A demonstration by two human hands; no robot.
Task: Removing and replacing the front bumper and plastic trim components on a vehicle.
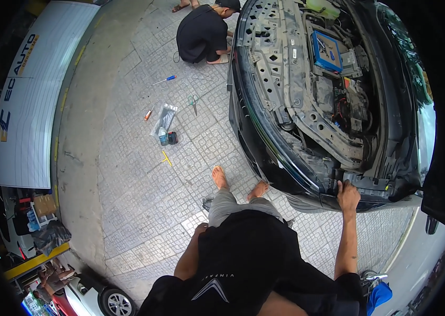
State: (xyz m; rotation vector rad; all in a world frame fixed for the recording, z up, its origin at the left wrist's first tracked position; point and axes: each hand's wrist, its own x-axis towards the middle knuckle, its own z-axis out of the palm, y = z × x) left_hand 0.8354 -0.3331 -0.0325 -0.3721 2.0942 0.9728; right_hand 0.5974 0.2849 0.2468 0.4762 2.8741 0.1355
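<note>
My right hand (348,196) reaches to the front corner of a black car (256,126), its fingers curled at the rim of the uncovered engine bay (312,100). Anything inside those fingers is too small to make out. Beside my left thigh hangs my left hand (201,228), its fingers mostly hidden. In the bay, a blue tray (327,51) holds several small tools and parts. Scissors with green handles (193,104), a blue-handled screwdriver (165,80) and a yellow T-shaped tool (166,158) lie on the paving.
Another person in black (202,34) crouches at the car's far front end. A clear plastic bag (165,117), an orange-handled screwdriver (149,114) and a cordless drill (167,137) lie on the tiles. To the left stand a white sign panel (38,100) and, lower, a white car (88,295).
</note>
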